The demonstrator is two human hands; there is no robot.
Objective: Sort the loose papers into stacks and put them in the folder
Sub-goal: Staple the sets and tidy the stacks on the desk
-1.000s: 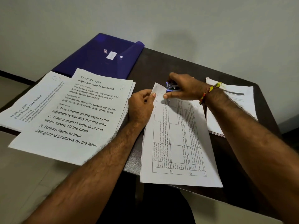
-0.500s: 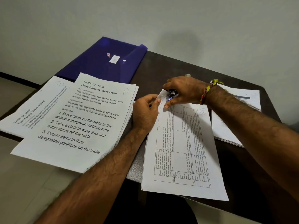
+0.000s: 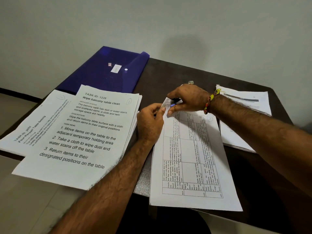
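A set of sheets printed with a table (image 3: 190, 159) lies in front of me on the dark table (image 3: 172, 76), its near end hanging over the edge. My left hand (image 3: 150, 122) pinches its far left corner. My right hand (image 3: 185, 98) grips a small blue stapler (image 3: 173, 103) clamped on that same corner; most of the stapler is hidden under my fingers. A blue plastic folder (image 3: 104, 70) lies flat at the far left. Between folder and hands sits a stack headed "Wipe balcony table clean" (image 3: 84, 137), overlapping another stack (image 3: 32, 125) at the left edge.
A further pile of white papers (image 3: 243, 119) lies at the right, partly under my right forearm. A small pale object (image 3: 191, 82) sits just beyond my right hand. A plain wall stands close behind the table. Both left stacks overhang the table's near edge.
My right hand with the stapler has slid left onto the sheet's corner, closing up to my left hand. The corner now stands lifted. The table sheets shifted slightly toward me.
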